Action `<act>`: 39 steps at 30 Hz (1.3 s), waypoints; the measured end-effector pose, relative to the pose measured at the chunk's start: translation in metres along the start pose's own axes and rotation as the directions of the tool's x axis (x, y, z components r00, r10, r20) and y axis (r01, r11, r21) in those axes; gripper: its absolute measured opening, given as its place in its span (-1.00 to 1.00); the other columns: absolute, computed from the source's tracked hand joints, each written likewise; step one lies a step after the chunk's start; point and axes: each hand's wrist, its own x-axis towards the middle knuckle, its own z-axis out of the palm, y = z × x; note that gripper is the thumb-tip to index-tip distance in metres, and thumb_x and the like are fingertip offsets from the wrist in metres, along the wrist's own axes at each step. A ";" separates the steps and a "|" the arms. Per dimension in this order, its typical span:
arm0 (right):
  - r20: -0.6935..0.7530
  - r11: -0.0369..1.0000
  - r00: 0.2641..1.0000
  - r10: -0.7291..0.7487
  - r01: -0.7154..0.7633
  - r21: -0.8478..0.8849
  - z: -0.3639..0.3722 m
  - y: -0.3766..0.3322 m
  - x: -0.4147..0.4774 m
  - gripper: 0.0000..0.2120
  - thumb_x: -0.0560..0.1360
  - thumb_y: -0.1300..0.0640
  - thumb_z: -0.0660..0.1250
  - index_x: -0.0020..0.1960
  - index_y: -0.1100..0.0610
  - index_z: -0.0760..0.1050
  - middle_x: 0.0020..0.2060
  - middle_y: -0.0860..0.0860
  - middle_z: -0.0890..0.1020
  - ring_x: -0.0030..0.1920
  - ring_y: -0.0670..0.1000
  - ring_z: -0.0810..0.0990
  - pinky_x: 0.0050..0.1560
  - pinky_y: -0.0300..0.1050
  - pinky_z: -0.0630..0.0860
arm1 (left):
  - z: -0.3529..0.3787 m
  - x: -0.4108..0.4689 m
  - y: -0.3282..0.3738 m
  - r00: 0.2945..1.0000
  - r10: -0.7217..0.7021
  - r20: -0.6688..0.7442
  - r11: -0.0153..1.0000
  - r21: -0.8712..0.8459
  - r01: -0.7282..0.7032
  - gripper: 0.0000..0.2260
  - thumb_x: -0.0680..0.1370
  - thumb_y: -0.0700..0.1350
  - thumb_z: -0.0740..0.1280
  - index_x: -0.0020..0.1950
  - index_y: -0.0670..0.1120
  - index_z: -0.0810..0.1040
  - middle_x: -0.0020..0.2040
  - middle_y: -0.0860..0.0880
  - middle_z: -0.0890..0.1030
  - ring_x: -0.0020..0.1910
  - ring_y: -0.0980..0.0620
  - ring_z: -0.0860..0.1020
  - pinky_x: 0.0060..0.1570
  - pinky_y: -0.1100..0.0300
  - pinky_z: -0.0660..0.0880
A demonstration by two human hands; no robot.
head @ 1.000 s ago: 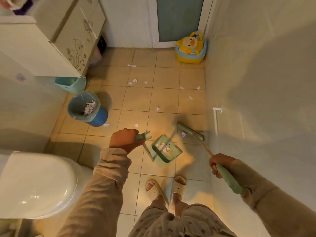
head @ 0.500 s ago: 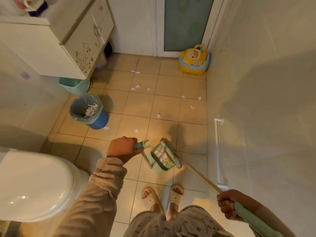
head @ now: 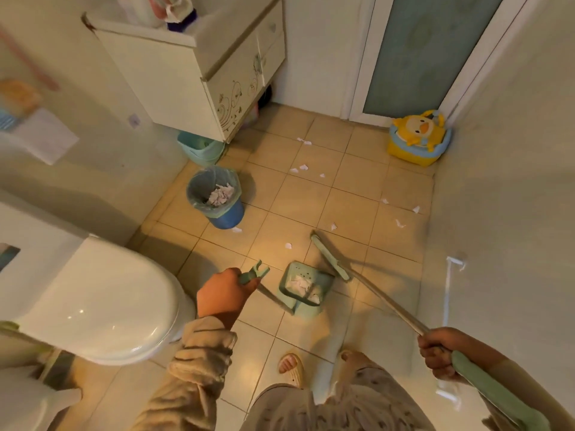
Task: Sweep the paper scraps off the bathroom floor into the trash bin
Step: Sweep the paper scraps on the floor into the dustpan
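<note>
My left hand [head: 222, 293] is closed around the green handle of a long-handled dustpan [head: 303, 287], which rests on the tan tile floor with white paper scraps inside. My right hand [head: 437, 353] grips the broom's handle; the green broom head [head: 329, 255] lies on the floor just right of the dustpan's mouth. Several white paper scraps [head: 303, 167] are scattered over the tiles toward the door, one [head: 288, 246] close to the broom. The blue trash bin [head: 217, 197], lined with a bag and holding crumpled paper, stands left of the scraps.
A white toilet [head: 93, 300] fills the lower left. A white vanity cabinet [head: 211, 76] hangs at the upper left with a teal basin [head: 200, 147] under it. A yellow duck potty [head: 418, 138] sits by the frosted door [head: 426, 48]. The wall closes the right side.
The broom head swept from the right into the dustpan, then swung back out past its right edge. The view tilted up and left. My left hand kept the dustpan in place.
</note>
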 end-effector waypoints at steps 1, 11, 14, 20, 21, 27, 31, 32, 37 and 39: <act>-0.002 0.998 1.000 0.000 0.000 -0.060 0.005 -0.011 0.003 -0.46 0.56 0.32 -0.03 -0.59 0.13 0.24 -0.77 0.03 0.23 -0.80 -0.08 0.22 -0.74 -0.42 0.16 | -0.001 0.000 0.001 1.000 -0.004 -0.008 1.000 0.009 0.004 -0.60 0.53 0.21 0.22 -0.04 -0.11 0.57 -0.09 -0.12 0.66 -0.08 -0.12 0.62 -0.04 0.07 0.57; -0.110 0.691 0.982 -0.153 0.027 -0.722 0.048 -0.142 0.041 -0.58 0.50 0.41 0.05 -0.49 0.15 0.23 -0.79 -0.01 0.26 -0.81 -0.09 0.24 -0.71 -0.43 0.20 | 0.000 0.016 0.007 0.976 -0.199 -0.089 0.980 -0.009 0.199 -0.63 0.52 0.21 0.24 0.00 -0.06 0.59 -0.16 -0.02 0.61 -0.17 -0.01 0.58 -0.16 0.18 0.48; -0.103 0.516 0.977 -0.187 0.008 -0.857 0.059 -0.188 0.050 -0.65 0.50 0.39 0.08 -0.44 0.18 0.24 -0.82 -0.03 0.29 -0.76 -0.07 0.31 -0.67 -0.38 0.26 | -0.001 0.028 0.012 0.966 -0.232 -0.115 0.972 0.002 0.233 -0.63 0.52 0.19 0.25 0.06 -0.07 0.60 -0.10 -0.06 0.65 -0.12 -0.05 0.61 -0.06 0.13 0.54; 0.013 0.465 0.982 -0.187 0.100 -0.880 0.061 -0.249 0.064 -0.71 0.46 0.25 0.18 -0.44 0.17 0.30 -0.72 -0.02 0.39 -0.49 0.01 0.30 -0.43 -0.20 0.24 | -0.005 0.038 0.016 0.951 -0.292 -0.102 0.955 0.023 0.295 -0.66 0.53 0.18 0.25 0.10 -0.04 0.58 -0.03 -0.04 0.65 -0.06 -0.03 0.61 -0.01 0.16 0.51; 0.028 0.516 0.977 -0.209 0.135 -0.846 0.058 -0.251 0.063 -0.77 0.42 0.20 0.23 -0.41 0.15 0.36 -0.64 -0.02 0.43 -0.50 -0.01 0.34 -0.43 -0.21 0.28 | -0.005 0.038 0.017 0.951 -0.295 -0.092 0.954 0.022 0.298 -0.66 0.53 0.18 0.25 0.10 -0.04 0.58 -0.03 -0.04 0.65 -0.05 -0.02 0.60 0.00 0.16 0.51; -0.056 0.320 0.996 -0.064 -0.032 -0.947 0.067 -0.245 0.083 -0.67 0.47 0.29 0.13 -0.46 0.18 0.27 -0.61 0.08 0.38 -0.52 0.03 0.34 -0.48 -0.20 0.31 | -0.008 0.055 0.018 0.948 -0.310 -0.074 0.950 0.013 0.312 -0.66 0.51 0.20 0.25 0.02 -0.03 0.60 -0.06 -0.05 0.66 -0.08 -0.05 0.61 0.00 0.09 0.55; -0.065 0.249 0.993 0.096 -0.087 -0.965 0.055 -0.223 0.080 -0.62 0.49 0.38 0.06 -0.49 0.17 0.23 -0.76 0.00 0.30 -0.74 -0.06 0.31 -0.67 -0.38 0.26 | -0.009 0.065 0.010 0.944 -0.314 -0.099 0.948 0.012 0.317 -0.64 0.51 0.21 0.25 0.02 -0.04 0.60 -0.11 -0.03 0.64 -0.14 -0.03 0.59 -0.07 0.14 0.50; -0.041 0.307 0.988 0.151 -0.086 -0.948 0.049 -0.218 0.076 -0.60 0.49 0.37 0.06 -0.51 0.16 0.23 -0.76 -0.01 0.30 -0.76 -0.08 0.28 -0.68 -0.39 0.24 | -0.009 0.066 0.008 0.945 -0.309 -0.108 0.950 0.008 0.312 -0.64 0.51 0.21 0.25 0.03 -0.04 0.60 -0.15 -0.01 0.61 -0.18 0.00 0.56 -0.10 0.17 0.48; 0.076 0.616 0.970 0.230 -0.085 -0.783 0.031 -0.215 0.068 -0.42 0.54 0.35 0.02 -0.66 0.13 0.27 -0.76 -0.02 0.28 -0.78 -0.11 0.24 -0.74 -0.40 0.17 | -0.009 0.070 -0.002 0.947 -0.293 -0.129 0.955 0.005 0.296 -0.64 0.51 0.22 0.24 0.01 -0.04 0.61 -0.21 0.04 0.55 -0.26 0.07 0.46 -0.16 0.20 0.44; 0.062 0.637 0.978 0.199 -0.081 -0.767 0.028 -0.213 0.063 -0.42 0.53 0.36 0.03 -0.65 0.12 0.25 -0.75 -0.02 0.27 -0.77 -0.09 0.24 -0.72 -0.40 0.18 | -0.011 0.069 -0.002 0.948 -0.294 -0.120 0.955 -0.006 0.295 -0.63 0.52 0.21 0.23 0.02 -0.05 0.61 -0.17 0.01 0.59 -0.24 0.05 0.49 -0.11 0.17 0.50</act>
